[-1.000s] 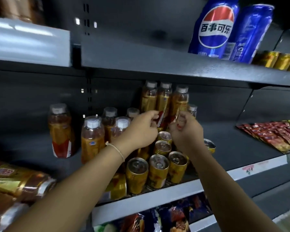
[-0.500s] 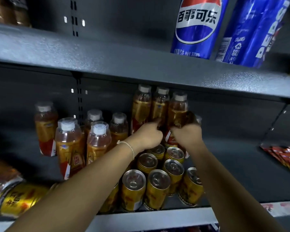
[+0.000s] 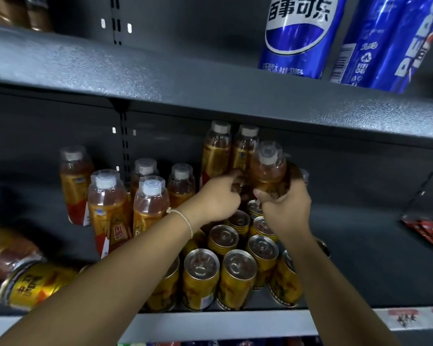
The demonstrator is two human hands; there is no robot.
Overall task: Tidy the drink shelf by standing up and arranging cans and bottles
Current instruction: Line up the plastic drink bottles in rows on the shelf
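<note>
While both hands are up at the far end of the can block, the right hand (image 3: 286, 208) has its fingers wrapped round the lower body of a tea bottle (image 3: 269, 171), cap pointing up and tipped slightly toward the camera. The left hand (image 3: 219, 198) is curled just left of it, fingertips at the base of the back-row bottles (image 3: 216, 151); I cannot tell whether it actually pinches one or just steadies it.

Key relation: the held bottle's long axis is near vertical, and it sits directly beyond the rows of upright gold cans (image 3: 238, 278), right of the two back-row bottles and close against the nearer one. The right hand owns it; the left is the closer hand to the back row. My read is the bottle goes down into line to the right of those two, so the move is a short push far and down, with the base clearing the can tops.

Risk, as I judge it: the right forearm passes over the right-hand cans, so a low wrist could knock one.

Remaining work: a cluster of upright bottles (image 3: 108, 208) stands loosely grouped on the left, and a gold can (image 3: 35, 285) lies on its side at near left, long axis roughly left-right. The left hand is the nearer one for that. Blue Pepsi cans (image 3: 298, 36) on the upper shelf (image 3: 160, 73) lean rather than stand straight.
</note>
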